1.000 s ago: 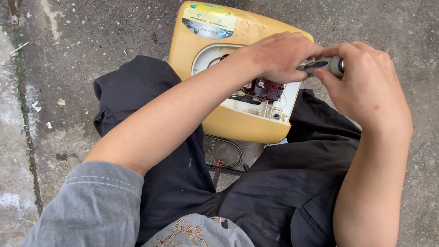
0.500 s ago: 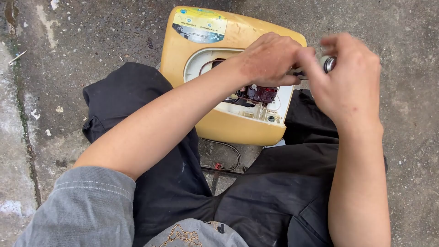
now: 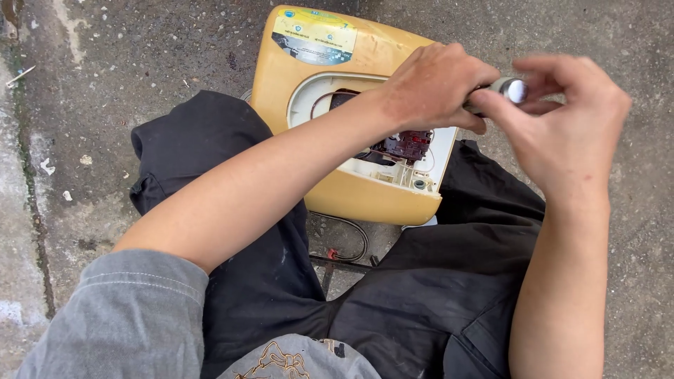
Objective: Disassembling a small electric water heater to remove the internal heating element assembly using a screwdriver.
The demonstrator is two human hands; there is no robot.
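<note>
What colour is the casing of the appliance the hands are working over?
The casing is mustard yellow, with a white inner panel; the head view shows it best.

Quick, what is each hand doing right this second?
Left hand: closed around the dark tool handle.
Right hand: fingers pinching the tool's silver end cap.

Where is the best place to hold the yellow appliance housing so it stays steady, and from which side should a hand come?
Probably the rounded lower edge of the yellow housing, approached from the near side between the knees. That edge is smooth and bare; the open window above it exposes wiring and a dark red part, and the left hand and right hand with the tool crowd the far right.
</note>
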